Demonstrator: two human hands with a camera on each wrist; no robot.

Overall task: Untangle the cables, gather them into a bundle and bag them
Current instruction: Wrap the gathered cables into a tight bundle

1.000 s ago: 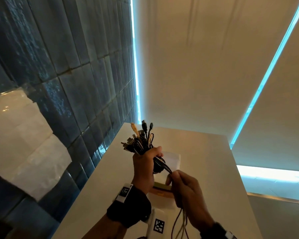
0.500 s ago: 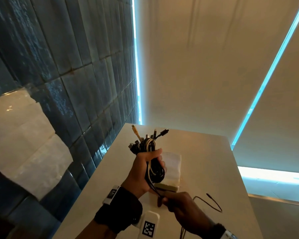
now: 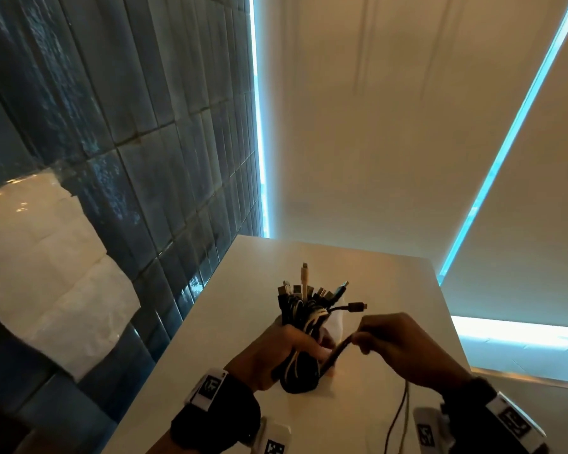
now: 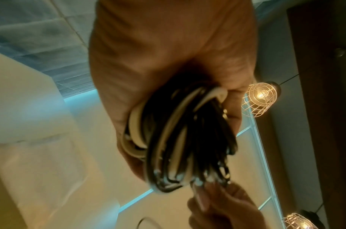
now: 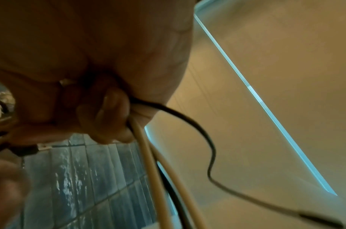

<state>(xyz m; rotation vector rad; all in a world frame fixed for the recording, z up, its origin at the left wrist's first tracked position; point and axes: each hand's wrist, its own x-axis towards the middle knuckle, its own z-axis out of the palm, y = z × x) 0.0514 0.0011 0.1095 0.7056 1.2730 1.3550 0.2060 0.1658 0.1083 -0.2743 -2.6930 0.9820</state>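
Note:
My left hand (image 3: 289, 345) grips a thick bundle of black and white cables (image 3: 304, 326) upright above the white table (image 3: 391, 290); the plugs (image 3: 309, 290) stick out of the top. In the left wrist view the looped cable bundle (image 4: 180, 139) fills my left hand's (image 4: 168, 69) fist. My right hand (image 3: 397, 345) pinches a few loose strands (image 3: 336, 352) that run taut from the bundle's lower part. Their free ends (image 3: 399, 417) hang below my right hand. The right wrist view shows black and beige cables (image 5: 148, 147) held in the curled fingers (image 5: 109, 111) of my right hand. A pale bag (image 3: 336, 322) lies on the table behind the bundle, mostly hidden.
A dark tiled wall (image 3: 128, 158) runs along the table's left edge. Beige blinds (image 3: 391, 126) with bright gaps stand behind the table. The table's right edge (image 3: 453, 329) drops off near my right hand. Caged lamps (image 4: 260, 99) show in the left wrist view.
My right hand has risen from below the bundle to its right side, pulling the loose strands up and taut. The bundle has tilted so that its plugs point more upright. The view has dipped slightly.

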